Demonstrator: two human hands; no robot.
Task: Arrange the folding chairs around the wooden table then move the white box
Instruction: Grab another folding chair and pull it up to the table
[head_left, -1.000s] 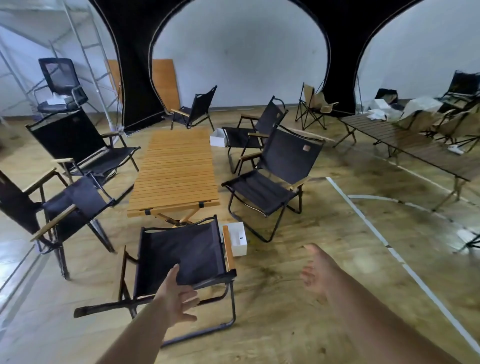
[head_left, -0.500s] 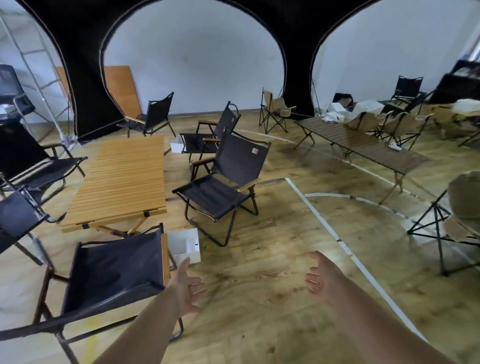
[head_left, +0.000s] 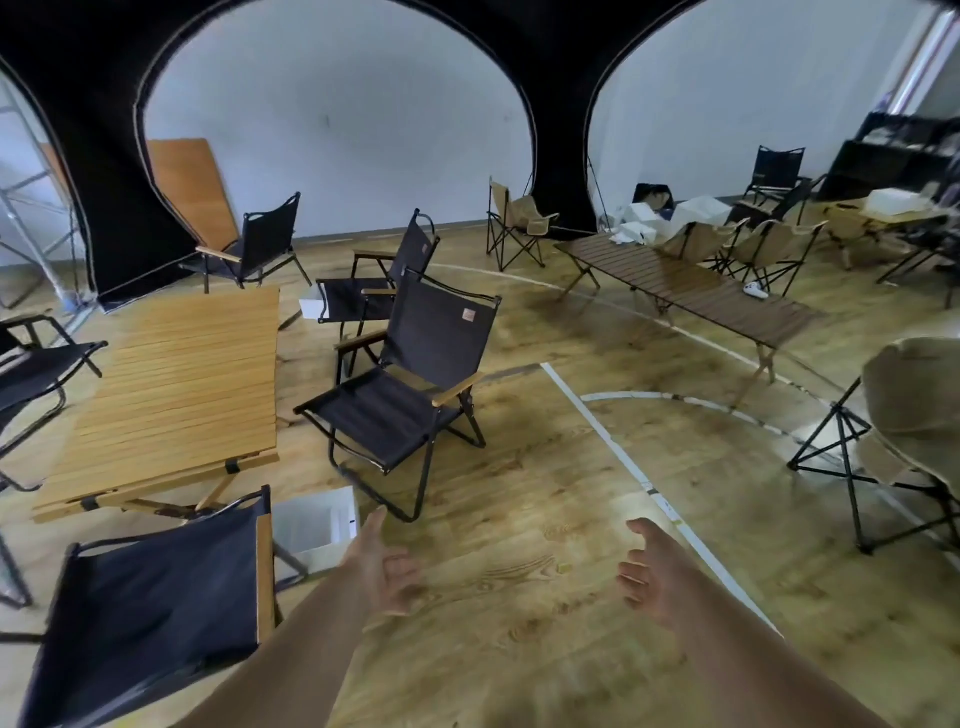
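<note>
Beside wooden table (head_left: 176, 395): white box (head_left: 317, 530) on floor; left hand (head_left: 382, 566), right hand (head_left: 649, 577) empty, fingers loosely apart.

We're over a glossy wood-plank floor (head_left: 519, 649) crossed by white court lines (head_left: 623, 462), with soft light gleaming off the boards. Behind it stands a black fabric wall (head_left: 558, 156) cut by big arches, a plain white wall (head_left: 337, 130) showing through, an orange wooden board (head_left: 192, 182) leaning at the left arch and metal scaffolding (head_left: 31, 218) at the far left edge. Out right, a long dark slatted table (head_left: 691, 291) runs beside tan camp chairs (head_left: 769, 249), with dark shelving (head_left: 893, 161) in the corner.
</note>
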